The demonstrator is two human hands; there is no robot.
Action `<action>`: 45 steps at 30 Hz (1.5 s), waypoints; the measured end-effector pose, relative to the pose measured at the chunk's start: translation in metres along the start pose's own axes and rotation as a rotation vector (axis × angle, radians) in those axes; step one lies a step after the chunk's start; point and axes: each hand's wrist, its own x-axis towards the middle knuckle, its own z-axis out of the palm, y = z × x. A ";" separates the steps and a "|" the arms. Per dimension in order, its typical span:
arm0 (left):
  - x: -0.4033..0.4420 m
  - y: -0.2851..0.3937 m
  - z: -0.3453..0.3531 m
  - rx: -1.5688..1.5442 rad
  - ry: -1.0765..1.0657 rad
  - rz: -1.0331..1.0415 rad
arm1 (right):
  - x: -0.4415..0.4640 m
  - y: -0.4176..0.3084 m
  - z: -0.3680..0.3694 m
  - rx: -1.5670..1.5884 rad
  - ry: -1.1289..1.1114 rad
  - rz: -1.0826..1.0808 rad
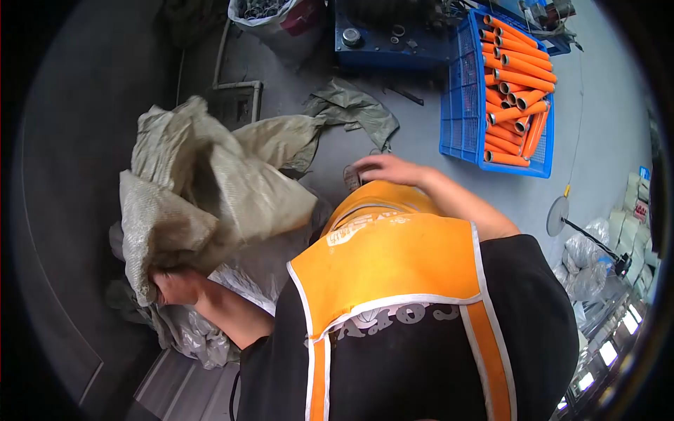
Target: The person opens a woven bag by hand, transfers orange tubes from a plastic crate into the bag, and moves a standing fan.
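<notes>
A large beige woven sack lies bunched up on the left, its mouth folded open toward me. My left hand is closed on the sack's lower left edge, with the fingertips partly hidden by the fabric. In front of my orange apron, my right hand reaches left with its fingers extended and slightly bent. Just by those fingertips is a small greyish thing that I cannot make out. I see nothing held in the right hand.
A blue crate of orange tubes stands at the upper right. Blue machinery and a filled white bag are at the back. Grey-green cloth lies on the floor; crumpled plastic sits below the sack.
</notes>
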 end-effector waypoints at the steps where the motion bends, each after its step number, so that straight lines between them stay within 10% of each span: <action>1: 0.006 -0.004 0.000 0.022 0.019 0.067 | -0.012 0.034 -0.017 -0.045 0.100 0.072; 9: 0.013 0.026 0.045 0.135 0.111 0.238 | -0.189 0.272 -0.109 -0.227 0.625 0.798; 16: 0.005 0.066 0.066 0.133 0.057 0.293 | -0.242 0.263 -0.096 -0.050 0.761 0.848; 27: 0.037 0.079 0.073 -0.003 -0.312 0.231 | -0.139 0.200 -0.016 0.180 0.962 0.171; 37: 0.029 0.060 0.168 -0.393 -0.568 0.255 | -0.244 0.344 0.134 0.607 1.245 0.543; 39: 0.034 0.058 0.174 -0.414 -0.646 0.243 | -0.271 0.444 0.170 -0.301 1.041 0.503; 42: 0.029 0.024 0.174 -0.605 -0.661 0.075 | -0.248 0.376 0.196 0.573 1.289 0.713; 45: 0.018 0.013 0.178 -0.595 -0.760 0.090 | -0.207 0.291 0.196 0.490 1.313 0.628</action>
